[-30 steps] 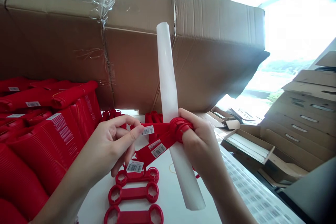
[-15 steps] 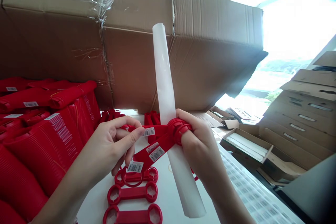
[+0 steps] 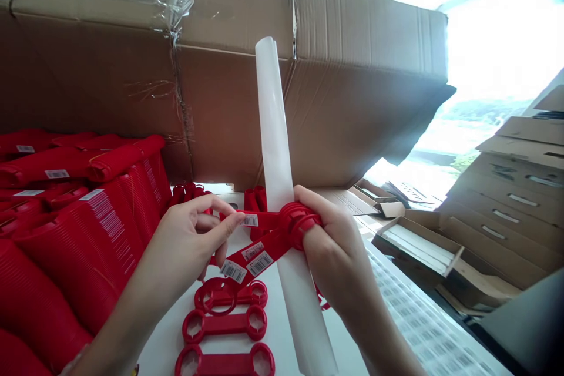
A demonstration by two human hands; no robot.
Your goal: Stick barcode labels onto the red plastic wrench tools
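Left fingers (image 3: 225, 230) pinched on labelled red strip (image 3: 267, 221), right fingers (image 3: 309, 198) curled around red rings (image 3: 294, 220)

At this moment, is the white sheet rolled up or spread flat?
Rolled up: the white sheet forms a narrow tube, layers overlapping at its top.

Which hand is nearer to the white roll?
Right: the right hand holds red rings at the white roll; the left hand is apart, to its left, at a barcode label.
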